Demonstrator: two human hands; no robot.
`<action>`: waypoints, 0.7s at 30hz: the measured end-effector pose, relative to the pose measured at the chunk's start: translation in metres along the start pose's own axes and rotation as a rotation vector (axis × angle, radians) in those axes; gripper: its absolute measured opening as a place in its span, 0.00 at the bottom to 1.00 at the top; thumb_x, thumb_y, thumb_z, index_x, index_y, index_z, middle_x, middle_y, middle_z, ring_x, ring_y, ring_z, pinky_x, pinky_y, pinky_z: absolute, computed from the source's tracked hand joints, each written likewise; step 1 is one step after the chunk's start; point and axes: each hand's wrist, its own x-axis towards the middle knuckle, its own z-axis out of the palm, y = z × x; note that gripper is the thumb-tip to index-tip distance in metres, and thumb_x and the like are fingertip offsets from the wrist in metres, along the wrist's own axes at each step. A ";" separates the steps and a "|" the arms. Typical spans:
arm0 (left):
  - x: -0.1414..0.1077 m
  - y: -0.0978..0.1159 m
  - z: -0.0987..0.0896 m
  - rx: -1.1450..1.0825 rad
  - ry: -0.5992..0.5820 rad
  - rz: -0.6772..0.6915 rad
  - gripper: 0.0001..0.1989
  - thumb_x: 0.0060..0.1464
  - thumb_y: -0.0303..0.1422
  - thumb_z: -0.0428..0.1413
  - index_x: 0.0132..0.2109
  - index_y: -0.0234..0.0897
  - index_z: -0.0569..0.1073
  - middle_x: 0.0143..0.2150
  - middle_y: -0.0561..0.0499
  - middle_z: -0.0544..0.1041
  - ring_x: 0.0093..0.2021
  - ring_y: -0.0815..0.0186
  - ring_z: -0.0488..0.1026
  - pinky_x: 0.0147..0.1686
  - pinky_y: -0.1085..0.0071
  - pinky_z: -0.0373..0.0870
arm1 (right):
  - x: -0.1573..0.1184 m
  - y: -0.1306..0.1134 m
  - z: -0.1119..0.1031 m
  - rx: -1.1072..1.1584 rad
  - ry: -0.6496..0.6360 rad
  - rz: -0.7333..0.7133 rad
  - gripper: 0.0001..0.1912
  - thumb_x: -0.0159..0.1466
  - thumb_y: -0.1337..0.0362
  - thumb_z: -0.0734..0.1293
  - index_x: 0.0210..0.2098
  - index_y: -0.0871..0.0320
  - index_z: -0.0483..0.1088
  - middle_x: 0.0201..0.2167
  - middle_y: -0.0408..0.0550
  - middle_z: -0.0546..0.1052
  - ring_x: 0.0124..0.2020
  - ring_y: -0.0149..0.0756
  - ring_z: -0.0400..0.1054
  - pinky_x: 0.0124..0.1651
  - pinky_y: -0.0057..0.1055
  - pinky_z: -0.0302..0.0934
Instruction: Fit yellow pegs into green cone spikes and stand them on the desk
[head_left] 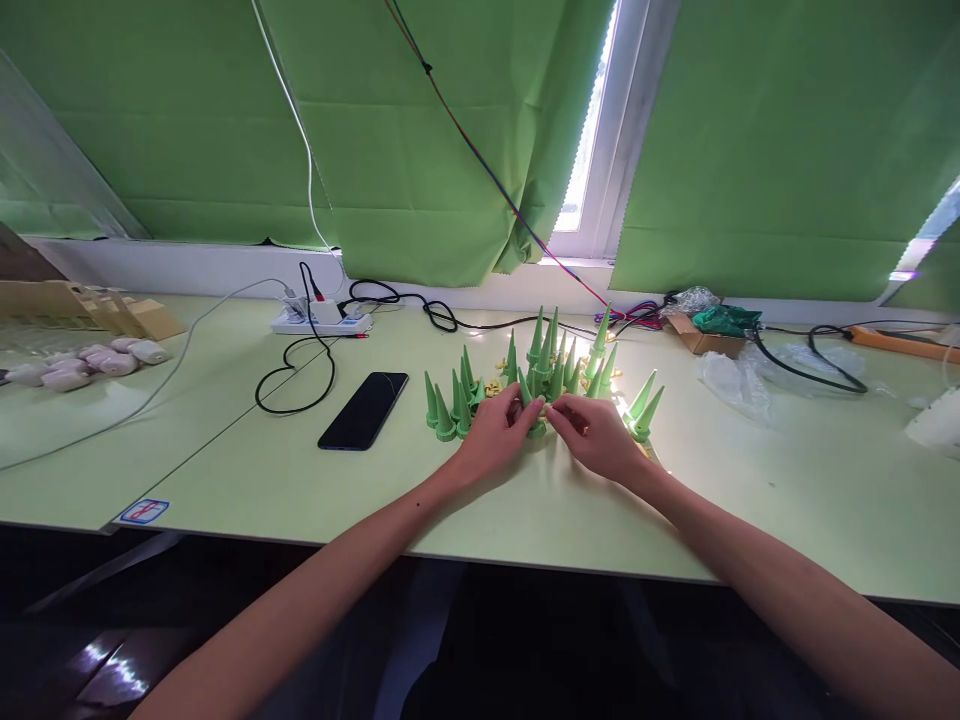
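Several green cones (442, 415) stand upright in a cluster on the pale green table (360, 500). My left hand (499, 425) is closed around a green cone at the front of the cluster, its fingertips near the cone's base. Beside it, my right hand (594, 432) pinches at the same spot, its fingertips almost touching those of the left; whatever lies between them is too small to make out. Small yellow pieces (493, 388) lie among the cones. To the right of my right hand, two more cones (645, 410) lean near a bright glare.
A black phone (363, 411) lies left of the cones. Behind it is a white power strip (322, 320) with looping black cables (442, 318). Pale bulb-shaped items (112, 360) rest at far left. A small cardboard box (705, 335) and clear plastic bags (739, 385) are at back right.
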 end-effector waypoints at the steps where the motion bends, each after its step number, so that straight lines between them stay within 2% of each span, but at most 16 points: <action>1: 0.000 0.000 0.000 -0.009 -0.009 -0.007 0.21 0.62 0.46 0.51 0.28 0.39 0.53 0.22 0.58 0.56 0.23 0.71 0.53 0.24 0.71 0.50 | 0.000 0.000 0.000 -0.001 0.004 -0.005 0.18 0.69 0.57 0.60 0.24 0.57 0.62 0.19 0.40 0.63 0.21 0.28 0.51 0.26 0.29 0.49; 5: -0.001 0.001 0.000 -0.032 -0.026 -0.029 0.21 0.62 0.46 0.51 0.30 0.39 0.54 0.22 0.59 0.55 0.23 0.72 0.52 0.24 0.72 0.49 | 0.000 0.002 0.000 0.004 0.014 -0.016 0.18 0.69 0.58 0.61 0.24 0.57 0.60 0.19 0.39 0.61 0.21 0.28 0.51 0.26 0.28 0.48; 10: -0.002 0.001 0.000 -0.015 -0.050 -0.014 0.16 0.62 0.46 0.51 0.35 0.37 0.66 0.22 0.58 0.59 0.23 0.71 0.55 0.24 0.71 0.51 | 0.000 0.002 0.000 0.003 0.021 -0.014 0.18 0.69 0.59 0.61 0.23 0.57 0.59 0.18 0.39 0.60 0.20 0.27 0.50 0.26 0.29 0.48; 14: -0.003 0.001 0.000 0.006 -0.077 0.040 0.17 0.63 0.46 0.50 0.38 0.36 0.71 0.23 0.57 0.61 0.25 0.71 0.57 0.26 0.71 0.54 | 0.000 0.003 0.000 0.017 0.019 -0.003 0.18 0.69 0.60 0.61 0.23 0.57 0.59 0.18 0.38 0.60 0.21 0.27 0.50 0.26 0.28 0.48; 21: -0.005 -0.003 -0.001 0.061 -0.135 0.077 0.16 0.60 0.43 0.53 0.31 0.36 0.65 0.23 0.57 0.61 0.24 0.71 0.57 0.24 0.71 0.53 | 0.001 0.004 0.001 0.044 0.027 0.036 0.17 0.68 0.60 0.61 0.23 0.57 0.60 0.18 0.39 0.61 0.21 0.27 0.50 0.25 0.28 0.47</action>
